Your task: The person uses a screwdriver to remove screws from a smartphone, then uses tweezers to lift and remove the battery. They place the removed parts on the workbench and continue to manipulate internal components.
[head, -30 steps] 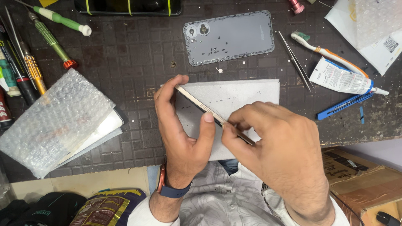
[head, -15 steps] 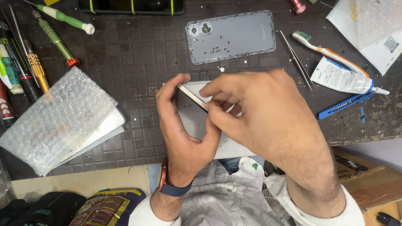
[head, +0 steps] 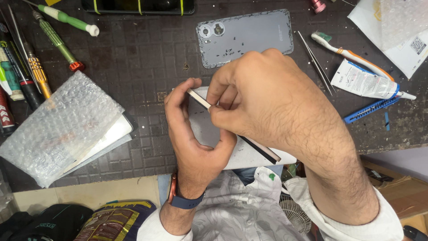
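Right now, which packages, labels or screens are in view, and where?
Tube: right of the hands, white, blue end.
Bubble-wrap pack: left, clear, over flat white items.
White bag: top right, small square code label.
Foil pouch: bottom left, dark with yellow.
Dark phone: top edge, yellow bands.

A grey phone back cover (head: 244, 38) lay flat on the dark grid mat (head: 133, 58), camera holes to the left. Right of it were thin tweezers (head: 314, 62), a toothbrush (head: 350, 54), a white glue tube (head: 365, 82) and a blue plastic tool (head: 370, 109). On the left, a bubble-wrap packet (head: 58, 127) covered a white flat item. Above it lay two green screwdrivers (head: 62, 27) and an orange-handled one (head: 38, 73).
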